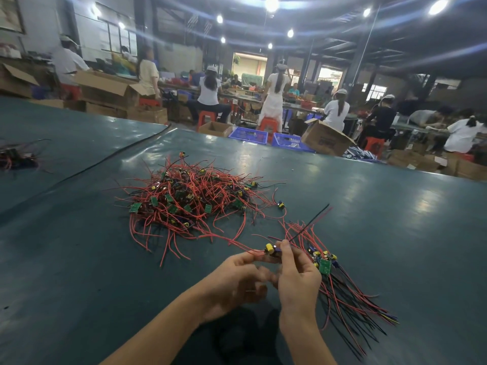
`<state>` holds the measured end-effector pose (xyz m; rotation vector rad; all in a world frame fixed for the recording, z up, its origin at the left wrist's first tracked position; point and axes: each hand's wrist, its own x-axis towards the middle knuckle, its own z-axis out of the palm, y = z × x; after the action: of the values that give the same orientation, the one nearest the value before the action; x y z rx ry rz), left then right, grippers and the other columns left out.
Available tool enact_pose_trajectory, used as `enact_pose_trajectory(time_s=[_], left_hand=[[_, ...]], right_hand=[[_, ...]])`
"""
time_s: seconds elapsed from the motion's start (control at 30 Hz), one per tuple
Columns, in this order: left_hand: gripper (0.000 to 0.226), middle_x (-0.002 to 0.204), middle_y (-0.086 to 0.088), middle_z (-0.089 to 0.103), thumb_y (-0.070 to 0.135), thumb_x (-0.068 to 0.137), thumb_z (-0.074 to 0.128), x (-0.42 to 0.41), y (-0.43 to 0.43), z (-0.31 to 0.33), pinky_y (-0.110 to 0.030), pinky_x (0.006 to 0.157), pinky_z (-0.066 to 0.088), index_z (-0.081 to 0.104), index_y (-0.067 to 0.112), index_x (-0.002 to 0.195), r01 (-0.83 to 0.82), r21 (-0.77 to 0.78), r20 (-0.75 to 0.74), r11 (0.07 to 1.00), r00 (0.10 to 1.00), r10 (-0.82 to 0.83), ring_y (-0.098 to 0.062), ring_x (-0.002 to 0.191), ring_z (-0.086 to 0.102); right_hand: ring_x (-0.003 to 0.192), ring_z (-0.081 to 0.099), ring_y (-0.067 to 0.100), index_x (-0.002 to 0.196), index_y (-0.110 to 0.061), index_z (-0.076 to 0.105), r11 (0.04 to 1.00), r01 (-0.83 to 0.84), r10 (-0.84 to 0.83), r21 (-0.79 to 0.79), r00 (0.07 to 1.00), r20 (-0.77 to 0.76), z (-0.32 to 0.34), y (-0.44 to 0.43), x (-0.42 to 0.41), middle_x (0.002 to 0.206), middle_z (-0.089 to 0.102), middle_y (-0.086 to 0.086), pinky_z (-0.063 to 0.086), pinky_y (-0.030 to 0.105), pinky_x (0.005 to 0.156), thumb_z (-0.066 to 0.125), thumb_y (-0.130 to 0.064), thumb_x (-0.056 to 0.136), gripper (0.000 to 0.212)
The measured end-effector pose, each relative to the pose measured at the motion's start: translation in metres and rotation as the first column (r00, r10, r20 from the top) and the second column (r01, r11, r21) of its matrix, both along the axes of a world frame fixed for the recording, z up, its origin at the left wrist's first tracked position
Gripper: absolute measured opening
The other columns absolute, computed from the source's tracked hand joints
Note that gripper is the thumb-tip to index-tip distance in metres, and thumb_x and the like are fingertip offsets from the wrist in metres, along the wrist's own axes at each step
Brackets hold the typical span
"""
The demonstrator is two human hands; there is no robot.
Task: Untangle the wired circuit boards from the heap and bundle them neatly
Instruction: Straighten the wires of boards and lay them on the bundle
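left hand pinched red lead taut | right hand pinched circuit board, likely freeing it from heap | bundle kept close

Factory assembly hall.
Capped workers on red plastic stools, open brown cardboard boxes, blue plastic crates.

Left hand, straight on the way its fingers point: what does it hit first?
Probably the yellow-coil board held by the right hand, just beyond the fingertips of the left hand; depth there is hard to judge.
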<state>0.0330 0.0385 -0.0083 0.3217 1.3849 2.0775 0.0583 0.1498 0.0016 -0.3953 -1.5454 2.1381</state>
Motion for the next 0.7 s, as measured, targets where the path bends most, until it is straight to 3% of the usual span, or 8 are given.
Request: enact_pose_trajectory(time_s=[0.13,0.27,0.4,0.5,0.57,0.7], left_hand=[[0.018,0.076,0.001,0.067,0.032,0.078,0.069,0.006,0.007,-0.003,-0.025,0.059,0.047,0.068,0.021,0.092,-0.106,-0.119,-0.314,0.987,0.947,0.064,-0.013,0.058,0.057],[0.032,0.070,-0.004,0.066,0.055,0.083,0.066,0.007,0.007,0.001,-0.029,0.056,0.042,0.068,0.024,0.075,-0.271,-0.067,-0.360,0.960,0.904,0.230,-0.016,0.055,0.056],[0.042,0.063,-0.009,0.066,0.052,0.082,0.057,0.006,0.008,0.004,-0.028,0.054,0.043,0.069,0.015,0.068,-0.416,-0.087,-0.382,0.905,0.853,0.355,-0.017,0.051,0.056],[0.038,0.056,-0.006,0.064,0.041,0.085,0.059,0.006,0.008,0.008,-0.021,0.051,0.044,0.068,0.014,0.060,-0.480,-0.059,-0.415,0.875,0.809,0.416,-0.012,0.047,0.055],[0.038,0.053,-0.007,0.062,0.025,0.092,0.058,0.006,0.007,0.009,-0.019,0.049,0.044,0.066,0.012,0.057,-0.497,-0.020,-0.430,0.867,0.788,0.441,-0.012,0.046,0.055],[0.042,0.053,-0.006,0.061,0.015,0.095,0.057,0.005,0.003,0.013,-0.018,0.045,0.042,0.065,0.016,0.053,-0.535,0.032,-0.419,0.844,0.760,0.497,-0.012,0.044,0.054]], right_hand=[[0.056,0.064,0.006,0.078,-0.013,0.069,0.990,0.058,-0.050,0.127,0.996,-0.067,-0.001,0.000,0.003,0.063,0.069,-0.005,0.051,0.018,0.049,0.062,-0.020,0.094,0.019],[0.051,0.061,0.005,0.078,-0.012,0.071,0.980,0.050,-0.035,0.194,0.996,-0.076,-0.005,-0.003,0.003,0.060,0.068,-0.002,0.050,0.017,0.049,0.063,-0.021,0.093,0.018],[0.057,0.061,0.005,0.072,-0.019,0.073,0.969,0.052,-0.034,0.240,0.996,-0.079,-0.008,-0.005,0.001,0.065,0.069,-0.003,0.052,0.017,0.056,0.067,-0.020,0.090,0.020],[0.051,0.053,0.005,0.071,-0.024,0.074,0.993,0.023,-0.023,0.113,1.000,-0.001,-0.008,-0.005,0.000,0.056,0.060,-0.006,0.048,0.019,0.050,0.068,-0.023,0.090,0.020],[0.041,0.041,0.003,0.066,-0.017,0.070,0.993,0.067,-0.060,-0.093,0.995,0.082,-0.006,-0.001,-0.004,0.051,0.050,-0.009,0.038,0.018,0.039,0.069,-0.021,0.089,0.024],[0.029,0.028,0.004,0.067,-0.017,0.062,0.909,0.153,-0.098,-0.387,0.982,0.159,0.003,0.022,-0.012,0.042,0.046,-0.011,0.024,0.013,0.033,0.067,-0.018,0.091,0.024]])
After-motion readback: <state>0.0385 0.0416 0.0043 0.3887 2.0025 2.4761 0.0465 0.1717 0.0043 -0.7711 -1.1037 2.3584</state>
